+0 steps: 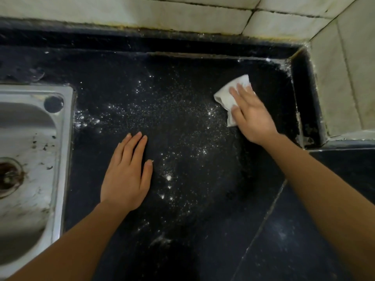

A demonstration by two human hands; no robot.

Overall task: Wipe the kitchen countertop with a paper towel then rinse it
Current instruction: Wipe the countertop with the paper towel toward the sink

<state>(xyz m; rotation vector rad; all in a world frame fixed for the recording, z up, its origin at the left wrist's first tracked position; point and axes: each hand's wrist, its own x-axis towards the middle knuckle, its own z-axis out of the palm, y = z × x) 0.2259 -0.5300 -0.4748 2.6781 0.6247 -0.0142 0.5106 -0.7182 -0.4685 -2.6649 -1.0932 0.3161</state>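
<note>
Forearms: two bare forearms came in from the bottom edge, one from the lower left, one from the lower right, both reaching over the counter.
Left hand [126, 171]: lay flat, palm down, on the black countertop [203, 209], fingers straight and close together, thumb a little apart; it held nothing.
Right hand [251, 114]: pressed palm down on the paper towel [226, 98], fingers spread and laid flat over it, not curled around it.
Paper towel: white and crumpled, on the counter toward the far right corner, its left and far parts sticking out from under the fingers.
Countertop: dark speckled stone, scattered with white powder [168, 118] in a wide patch between the two hands and reaching toward the sink; a thicker clump lay just beside the sink's rim.
Sink [60, 138]: steel, set into the counter at the left, stained, with dark flecks in the basin and a rusty drain [9, 177] near the left edge.
Wall tiles [182, 19]: pale and grimy, running behind the counter and round the right corner, with a raised dark ledge along their foot.
</note>
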